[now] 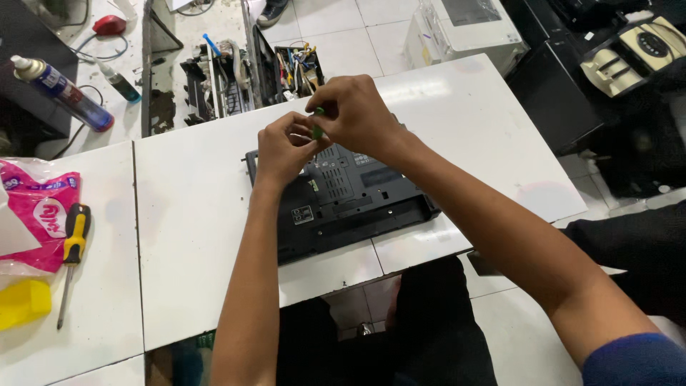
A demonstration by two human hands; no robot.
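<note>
A black laptop [343, 204] lies upside down on the white table [193, 236], its underside up. Both hands are together above its far left corner. My right hand [354, 114] grips a small green-handled screwdriver [317, 123] from above, fingers closed around the handle. My left hand [286, 146] pinches the lower part of the same tool, steadying it just over the laptop's base. The tip is hidden behind my fingers.
A yellow-and-black screwdriver [73, 250] lies on the left table beside a pink plastic packet [43, 214] and a yellow block [23, 302]. A blue spray can [64, 93] lies at far left. Opened electronics with wires [250, 71] sit behind. A printer [464, 28] stands on the floor.
</note>
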